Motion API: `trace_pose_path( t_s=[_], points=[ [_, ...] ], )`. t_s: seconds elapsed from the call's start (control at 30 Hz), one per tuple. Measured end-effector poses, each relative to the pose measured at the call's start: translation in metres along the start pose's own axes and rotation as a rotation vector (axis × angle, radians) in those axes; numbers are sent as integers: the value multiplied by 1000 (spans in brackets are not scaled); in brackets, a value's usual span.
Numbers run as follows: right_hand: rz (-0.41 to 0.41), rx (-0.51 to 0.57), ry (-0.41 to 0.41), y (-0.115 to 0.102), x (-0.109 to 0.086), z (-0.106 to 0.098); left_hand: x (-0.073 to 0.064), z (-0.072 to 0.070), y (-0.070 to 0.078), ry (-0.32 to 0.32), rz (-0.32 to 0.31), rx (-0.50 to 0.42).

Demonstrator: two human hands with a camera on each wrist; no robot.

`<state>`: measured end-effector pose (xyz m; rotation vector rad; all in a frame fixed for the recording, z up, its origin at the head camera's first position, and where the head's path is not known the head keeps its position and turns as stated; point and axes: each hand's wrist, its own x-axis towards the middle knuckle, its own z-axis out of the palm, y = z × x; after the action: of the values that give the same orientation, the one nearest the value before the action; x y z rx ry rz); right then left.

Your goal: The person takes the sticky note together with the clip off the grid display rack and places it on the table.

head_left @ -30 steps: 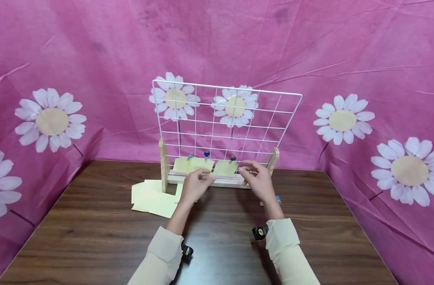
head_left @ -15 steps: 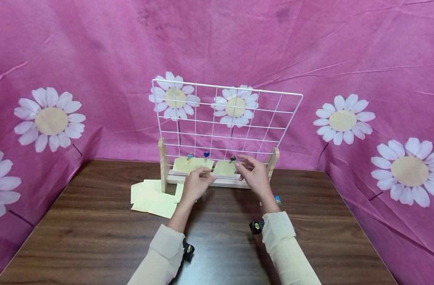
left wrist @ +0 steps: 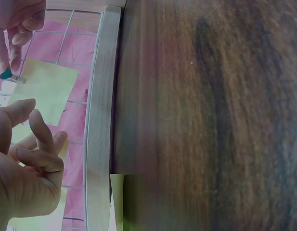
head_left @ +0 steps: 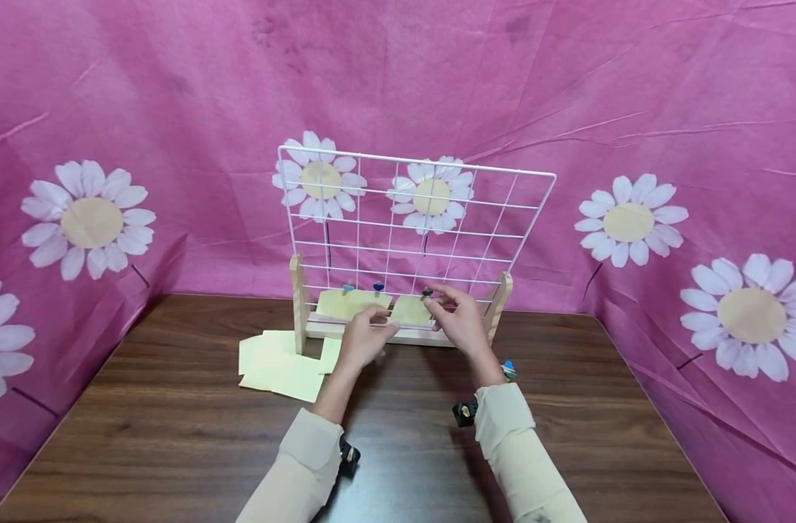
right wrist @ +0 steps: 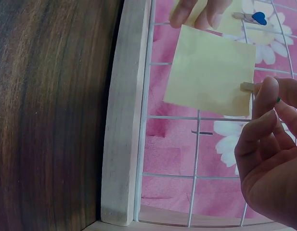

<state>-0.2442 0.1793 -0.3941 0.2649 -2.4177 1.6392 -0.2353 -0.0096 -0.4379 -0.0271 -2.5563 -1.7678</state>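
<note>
My right hand (head_left: 463, 321) pinches a small wooden clothespin (right wrist: 247, 86) with a green heart (left wrist: 6, 73). This peg sits at the upper edge of a yellow paper note (right wrist: 211, 72) on a white wire grid (head_left: 407, 234). My left hand (head_left: 364, 340) is held in front of the grid's lower part, its fingers loosely bent, with nothing seen between them. Behind it are more yellow notes (head_left: 335, 301), partly hidden. A blue-heart clothespin (head_left: 378, 288) and a light-blue clothespin (head_left: 348, 288) are at their top edges.
Wooden uprights (head_left: 298, 305) and a wooden base hold the grid on the brown table (head_left: 176, 436). Loose yellow papers (head_left: 282, 367) lie left of the stand. Beside my right wrist are blue-topped pegs (head_left: 509, 369), partly covered. A pink flowered cloth (head_left: 208, 109) hangs behind.
My right hand has moved left onto the green-heart clothespin. My left hand has shifted very slightly right and stays near the notes.
</note>
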Motion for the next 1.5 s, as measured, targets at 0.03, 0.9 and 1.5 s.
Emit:
trace_pose_path(
  t_s=[0.03,0.9,1.5],
  points=[
    [-2,10,2,0,0,1,0,0,0,-3,-2,-2],
    [25,33,41,-23,-1,7,4,7,5,37,31,-9],
    [-41,81,196,2,4,13,0,3,8,44,47,1]
  ],
)
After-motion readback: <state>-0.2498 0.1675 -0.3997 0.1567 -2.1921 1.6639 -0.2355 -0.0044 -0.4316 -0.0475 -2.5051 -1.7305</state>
